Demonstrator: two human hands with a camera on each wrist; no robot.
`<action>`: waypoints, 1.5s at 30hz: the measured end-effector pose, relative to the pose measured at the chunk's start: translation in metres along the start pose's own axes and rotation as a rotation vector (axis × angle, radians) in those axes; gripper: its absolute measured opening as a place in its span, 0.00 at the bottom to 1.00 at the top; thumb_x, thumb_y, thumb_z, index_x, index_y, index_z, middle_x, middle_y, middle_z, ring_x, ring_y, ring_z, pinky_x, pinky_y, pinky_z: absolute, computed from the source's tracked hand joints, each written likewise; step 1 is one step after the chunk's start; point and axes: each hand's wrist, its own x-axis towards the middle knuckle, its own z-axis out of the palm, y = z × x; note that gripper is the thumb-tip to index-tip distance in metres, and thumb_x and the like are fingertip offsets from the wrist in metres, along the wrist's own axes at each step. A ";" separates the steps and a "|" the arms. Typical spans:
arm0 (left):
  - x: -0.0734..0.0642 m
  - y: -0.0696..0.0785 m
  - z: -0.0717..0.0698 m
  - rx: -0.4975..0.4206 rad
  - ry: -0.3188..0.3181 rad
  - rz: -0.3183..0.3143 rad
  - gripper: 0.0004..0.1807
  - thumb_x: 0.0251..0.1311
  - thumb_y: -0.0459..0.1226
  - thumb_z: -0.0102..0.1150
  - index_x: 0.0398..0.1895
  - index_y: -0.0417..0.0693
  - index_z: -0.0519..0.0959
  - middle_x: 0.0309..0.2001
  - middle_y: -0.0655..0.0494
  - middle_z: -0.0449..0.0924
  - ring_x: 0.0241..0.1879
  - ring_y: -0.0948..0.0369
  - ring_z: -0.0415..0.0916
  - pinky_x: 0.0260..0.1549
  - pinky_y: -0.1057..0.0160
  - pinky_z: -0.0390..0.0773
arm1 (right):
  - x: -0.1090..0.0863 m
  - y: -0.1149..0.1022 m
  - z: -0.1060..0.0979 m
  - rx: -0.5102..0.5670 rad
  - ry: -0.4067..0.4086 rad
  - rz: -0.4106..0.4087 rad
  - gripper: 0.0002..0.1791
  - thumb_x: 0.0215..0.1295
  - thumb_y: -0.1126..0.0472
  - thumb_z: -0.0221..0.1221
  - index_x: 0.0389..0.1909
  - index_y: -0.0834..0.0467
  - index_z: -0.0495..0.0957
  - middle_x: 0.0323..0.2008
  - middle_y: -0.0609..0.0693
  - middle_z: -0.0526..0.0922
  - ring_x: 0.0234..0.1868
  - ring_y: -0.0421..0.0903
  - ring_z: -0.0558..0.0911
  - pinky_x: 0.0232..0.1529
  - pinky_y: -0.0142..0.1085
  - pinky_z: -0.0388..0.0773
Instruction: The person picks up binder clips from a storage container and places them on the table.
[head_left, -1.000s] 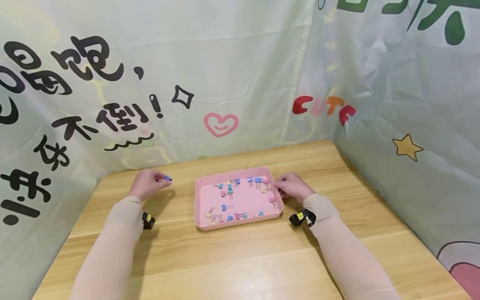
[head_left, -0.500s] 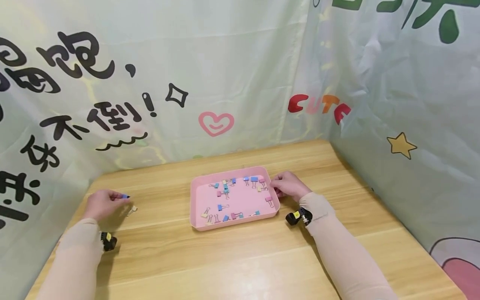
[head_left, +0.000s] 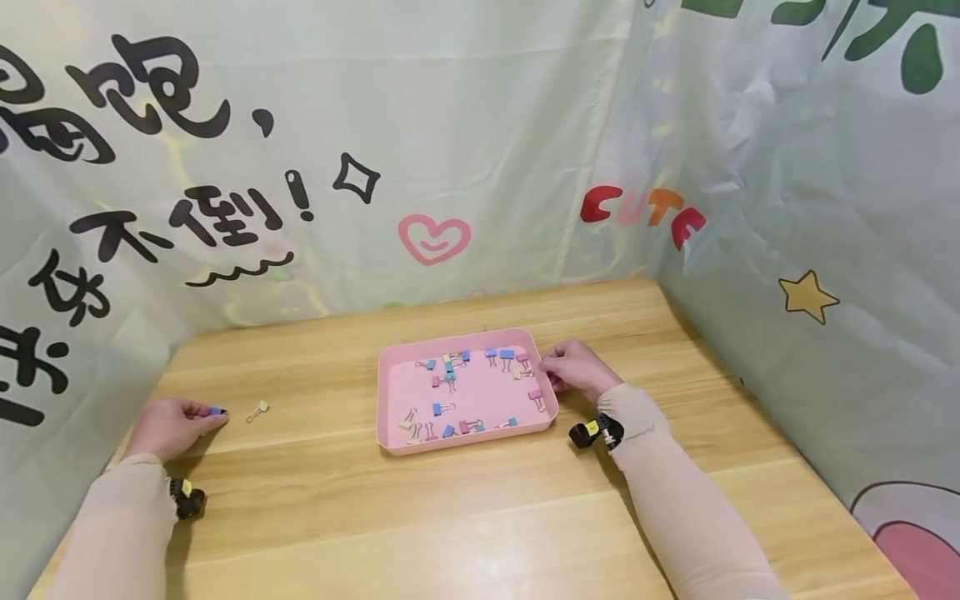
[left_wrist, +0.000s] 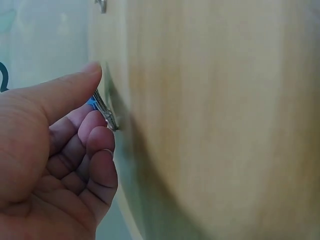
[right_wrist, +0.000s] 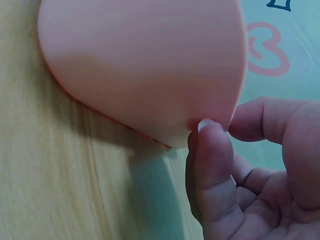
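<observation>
Evidently both hands are busy, the fingers point(left_wrist: 75, 90) of the left hand point(head_left: 167, 425) narrowed to a thumb-and-finger pinch on a blue binder clip point(head_left: 217, 411). The left wrist view shows its metal handles between the tips; whether the clip touches the wooden surface point(head_left: 360, 517), I cannot tell. The right hand point(head_left: 581, 369) pinches the wall of a pink tray point(head_left: 483, 398), thumb outside, at about two o'clock from the tray's centre.

For this hold, a light, level pinch should serve best: enough that the small clip cannot twist, with the other fingertips clear of it. On the tray, gentle steadying seems wiser than squeezing, as the thin-looking wall might flex or tip.

Just beyond the blue clip, towards three o'clock, a pale yellow clip point(head_left: 261, 407) lies on the surface, so some care not to brush it would help. Further out, the left hand sits at nine o'clock from the tray, well apart from it. Inside the tray, more clips point(head_left: 507, 355) lie loose, many from eleven to three o'clock, others along six to eight.
</observation>
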 end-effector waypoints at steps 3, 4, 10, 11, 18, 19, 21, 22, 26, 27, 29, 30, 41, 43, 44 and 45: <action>0.001 -0.002 0.002 0.006 0.002 -0.001 0.29 0.53 0.56 0.66 0.36 0.35 0.84 0.35 0.39 0.83 0.35 0.43 0.78 0.35 0.44 0.74 | -0.001 -0.001 -0.001 0.008 -0.003 0.003 0.09 0.63 0.66 0.55 0.37 0.70 0.77 0.25 0.53 0.76 0.23 0.42 0.74 0.23 0.31 0.74; 0.001 -0.003 0.002 0.010 0.005 0.002 0.30 0.53 0.57 0.66 0.36 0.35 0.84 0.35 0.39 0.83 0.35 0.43 0.78 0.34 0.44 0.74 | -0.001 -0.001 -0.001 0.009 -0.004 0.004 0.09 0.63 0.66 0.55 0.37 0.70 0.77 0.25 0.53 0.77 0.23 0.42 0.74 0.23 0.31 0.74; 0.001 -0.006 0.004 0.007 0.013 0.002 0.31 0.51 0.58 0.67 0.36 0.34 0.84 0.33 0.41 0.84 0.33 0.46 0.79 0.32 0.47 0.74 | 0.000 -0.001 -0.001 0.007 -0.012 0.001 0.09 0.63 0.66 0.55 0.37 0.70 0.77 0.25 0.53 0.77 0.23 0.43 0.75 0.24 0.31 0.75; 0.000 -0.006 0.003 0.002 0.009 -0.001 0.32 0.51 0.58 0.67 0.37 0.34 0.84 0.33 0.40 0.83 0.33 0.45 0.78 0.32 0.47 0.74 | 0.000 -0.001 -0.001 0.008 -0.012 0.001 0.09 0.63 0.66 0.56 0.37 0.70 0.77 0.25 0.53 0.77 0.23 0.43 0.75 0.24 0.31 0.75; -0.001 -0.003 0.003 -0.017 0.023 -0.002 0.32 0.52 0.58 0.66 0.37 0.34 0.84 0.34 0.39 0.83 0.34 0.44 0.78 0.32 0.47 0.74 | 0.001 -0.001 0.000 0.018 -0.012 0.002 0.10 0.64 0.65 0.55 0.38 0.70 0.76 0.25 0.53 0.77 0.23 0.42 0.75 0.23 0.31 0.75; -0.002 -0.003 0.002 -0.021 0.023 -0.004 0.32 0.52 0.58 0.66 0.36 0.34 0.84 0.33 0.40 0.84 0.34 0.44 0.78 0.32 0.47 0.74 | 0.001 -0.001 0.000 0.019 -0.010 0.002 0.10 0.64 0.65 0.55 0.38 0.70 0.76 0.25 0.53 0.77 0.23 0.42 0.75 0.23 0.31 0.75; -0.002 -0.003 0.002 -0.025 0.025 -0.008 0.31 0.53 0.58 0.65 0.37 0.35 0.84 0.33 0.41 0.84 0.34 0.44 0.78 0.32 0.47 0.74 | 0.001 0.000 0.000 0.017 -0.008 0.002 0.10 0.64 0.65 0.55 0.37 0.70 0.76 0.25 0.53 0.77 0.23 0.42 0.75 0.23 0.31 0.76; -0.003 -0.004 0.001 -0.026 0.025 -0.007 0.31 0.54 0.58 0.64 0.37 0.34 0.84 0.34 0.41 0.84 0.34 0.44 0.78 0.32 0.47 0.74 | 0.001 0.000 0.001 0.016 -0.007 0.003 0.09 0.64 0.65 0.55 0.37 0.70 0.76 0.25 0.53 0.76 0.23 0.42 0.75 0.24 0.31 0.76; -0.003 0.002 -0.004 -0.028 0.059 0.009 0.30 0.56 0.56 0.63 0.39 0.34 0.83 0.35 0.40 0.84 0.35 0.43 0.79 0.32 0.46 0.74 | 0.002 0.000 0.001 0.016 -0.003 0.011 0.09 0.64 0.65 0.56 0.36 0.69 0.76 0.25 0.53 0.77 0.24 0.43 0.75 0.24 0.31 0.76; -0.003 0.006 -0.006 -0.032 0.069 0.017 0.30 0.57 0.55 0.63 0.39 0.33 0.83 0.35 0.39 0.84 0.35 0.43 0.78 0.32 0.47 0.74 | 0.002 0.000 0.001 0.015 -0.006 0.012 0.08 0.64 0.65 0.56 0.36 0.69 0.76 0.25 0.53 0.77 0.24 0.43 0.75 0.24 0.31 0.76; 0.000 0.015 -0.009 -0.036 0.094 0.031 0.29 0.56 0.55 0.64 0.40 0.34 0.83 0.35 0.40 0.84 0.34 0.45 0.79 0.32 0.48 0.75 | 0.002 0.000 0.000 0.012 -0.011 0.011 0.09 0.64 0.65 0.55 0.36 0.70 0.76 0.25 0.53 0.77 0.24 0.43 0.75 0.24 0.31 0.76; 0.001 0.020 -0.010 -0.033 0.101 0.043 0.29 0.57 0.55 0.63 0.40 0.34 0.83 0.35 0.41 0.84 0.34 0.46 0.79 0.32 0.48 0.75 | 0.002 -0.001 0.000 0.013 -0.011 0.011 0.09 0.64 0.65 0.55 0.36 0.70 0.76 0.25 0.53 0.77 0.24 0.43 0.75 0.24 0.31 0.76; 0.025 0.131 -0.020 -0.138 0.105 0.178 0.28 0.58 0.51 0.65 0.47 0.34 0.80 0.39 0.41 0.84 0.39 0.48 0.80 0.43 0.46 0.76 | 0.006 0.002 0.002 0.008 -0.031 -0.005 0.10 0.64 0.64 0.56 0.37 0.70 0.77 0.26 0.53 0.77 0.25 0.44 0.75 0.25 0.32 0.76; 0.033 0.156 -0.017 -0.155 0.106 0.213 0.25 0.57 0.48 0.67 0.46 0.35 0.81 0.37 0.44 0.84 0.38 0.50 0.80 0.43 0.48 0.77 | 0.006 0.003 0.000 0.007 -0.035 -0.013 0.10 0.64 0.64 0.55 0.37 0.70 0.76 0.26 0.53 0.76 0.25 0.44 0.74 0.25 0.32 0.76; 0.036 0.168 -0.015 -0.162 0.104 0.228 0.24 0.56 0.47 0.67 0.46 0.36 0.82 0.37 0.45 0.84 0.38 0.51 0.80 0.43 0.49 0.77 | 0.006 0.004 0.000 0.013 -0.031 -0.010 0.10 0.64 0.64 0.55 0.37 0.70 0.76 0.26 0.53 0.76 0.25 0.44 0.74 0.25 0.32 0.76; 0.040 0.180 -0.012 -0.170 0.098 0.243 0.24 0.55 0.47 0.68 0.46 0.36 0.82 0.36 0.46 0.84 0.37 0.52 0.80 0.43 0.50 0.77 | 0.005 0.005 -0.001 0.013 -0.030 -0.011 0.10 0.64 0.65 0.55 0.37 0.70 0.76 0.26 0.53 0.76 0.25 0.44 0.74 0.25 0.32 0.75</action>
